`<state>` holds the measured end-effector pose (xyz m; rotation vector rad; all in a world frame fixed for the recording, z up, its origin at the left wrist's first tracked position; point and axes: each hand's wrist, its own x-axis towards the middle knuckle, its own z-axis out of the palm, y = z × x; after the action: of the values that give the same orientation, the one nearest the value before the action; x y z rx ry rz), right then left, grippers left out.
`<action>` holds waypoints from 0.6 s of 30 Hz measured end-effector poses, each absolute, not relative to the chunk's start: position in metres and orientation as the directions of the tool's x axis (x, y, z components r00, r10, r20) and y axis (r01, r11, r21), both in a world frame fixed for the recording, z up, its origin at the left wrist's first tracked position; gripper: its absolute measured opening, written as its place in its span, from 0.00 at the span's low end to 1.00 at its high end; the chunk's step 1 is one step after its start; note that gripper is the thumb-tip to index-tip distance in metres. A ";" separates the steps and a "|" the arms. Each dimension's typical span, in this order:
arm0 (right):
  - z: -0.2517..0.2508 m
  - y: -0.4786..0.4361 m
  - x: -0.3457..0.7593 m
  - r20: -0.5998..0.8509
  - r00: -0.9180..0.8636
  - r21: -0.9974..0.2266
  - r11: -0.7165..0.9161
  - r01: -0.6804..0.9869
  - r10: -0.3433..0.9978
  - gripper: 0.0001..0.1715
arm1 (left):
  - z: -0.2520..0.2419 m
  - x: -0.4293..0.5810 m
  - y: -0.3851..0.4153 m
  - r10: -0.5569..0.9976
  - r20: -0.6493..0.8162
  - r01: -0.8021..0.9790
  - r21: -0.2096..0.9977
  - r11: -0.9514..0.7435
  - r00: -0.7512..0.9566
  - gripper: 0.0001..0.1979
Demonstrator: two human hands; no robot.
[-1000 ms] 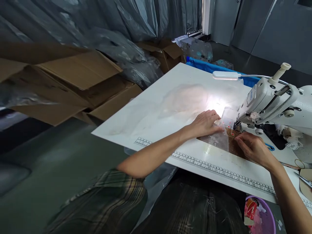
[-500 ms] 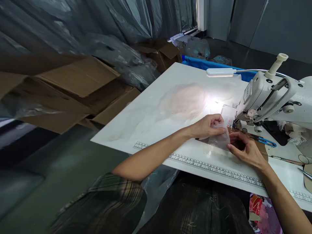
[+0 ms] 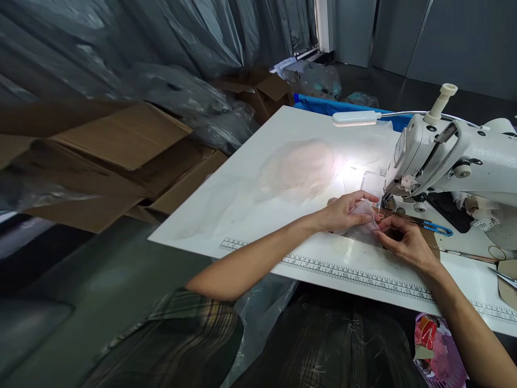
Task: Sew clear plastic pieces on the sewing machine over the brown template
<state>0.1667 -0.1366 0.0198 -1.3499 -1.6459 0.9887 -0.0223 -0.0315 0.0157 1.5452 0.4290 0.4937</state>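
A piece of sheer white fabric point(image 3: 362, 222) lies bunched in front of the needle of a white sewing machine point(image 3: 468, 156). My left hand point(image 3: 347, 212) is closed on the fabric from the left, its fingers close to the presser foot point(image 3: 383, 201). From the right, my right hand point(image 3: 406, 241) pinches the fabric's edge between thumb and fingers. Just right of that hand lie blue-handled thread snips point(image 3: 437, 229). Part of the fabric is hidden under my left fingers.
A white lamp point(image 3: 355, 118) lights the white table point(image 3: 250, 183), which has a printed ruler point(image 3: 343, 275) along its front. Scissors point(image 3: 503, 278) rest at the right edge. Cardboard boxes point(image 3: 125, 134) stand left. A pink basket point(image 3: 444, 361) with scraps sits below the table.
The fabric, held up flat before, is now more gathered and folded. My left fingers have stretched toward the presser foot. The view has shifted slightly, so the machine appears further left.
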 end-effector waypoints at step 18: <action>0.021 -0.137 0.167 0.151 -0.121 -0.852 0.191 0.487 0.981 0.08 | 0.018 -0.022 -0.029 0.635 0.034 0.131 0.969 -0.211 0.772 0.14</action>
<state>0.1670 -0.1366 0.0214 -1.3939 -1.7220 0.8376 -0.0220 -0.0293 0.0181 1.7500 0.6013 0.5149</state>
